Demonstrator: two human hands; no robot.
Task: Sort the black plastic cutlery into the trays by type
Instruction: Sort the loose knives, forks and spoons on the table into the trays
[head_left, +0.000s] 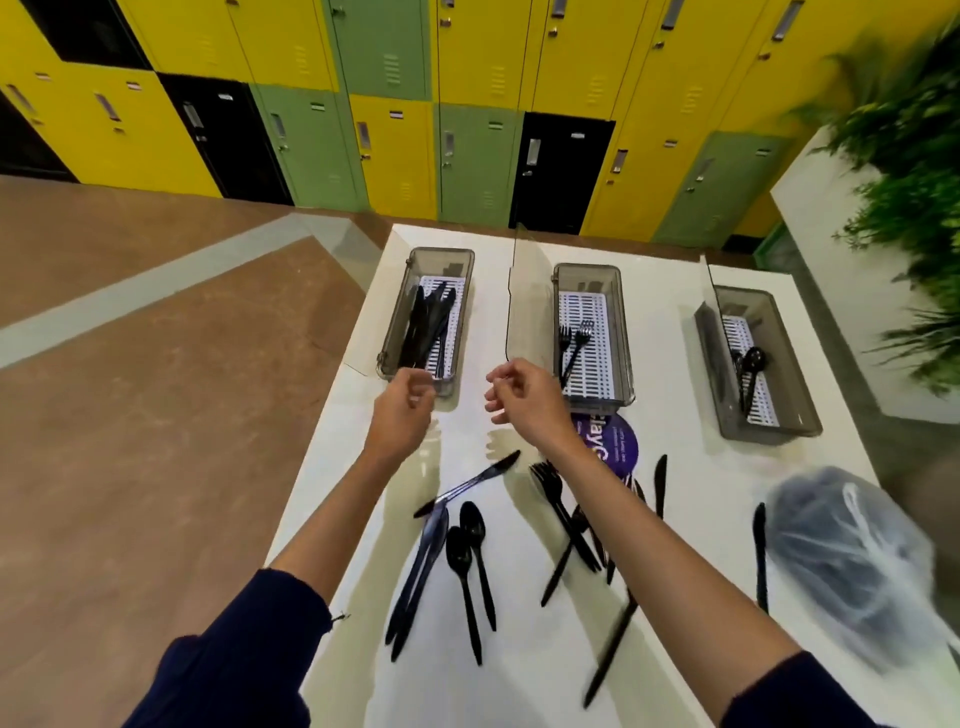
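Three grey trays stand in a row at the far side of the white table (524, 644). The left tray (395, 332) holds several black knives (427, 325). Two forks (573, 347) lie in the middle tray (626, 364). The right tray (800, 410) holds spoons (750, 366). Loose cutlery lies near me: knives (470, 480), two spoons (470, 561) and forks (558, 506). My left hand (402, 410) hovers at the near end of the left tray, fingers loosely curled, holding nothing. My right hand (524, 397) hangs between the left and middle trays, also with nothing in it.
A clear plastic bag (852, 561) with dark contents sits at the table's right edge. A purple round sticker (613, 441) lies near the middle tray. Clear lids stand up behind the trays. Colourful lockers (467, 104) fill the back wall, and a plant (904, 171) stands at the right.
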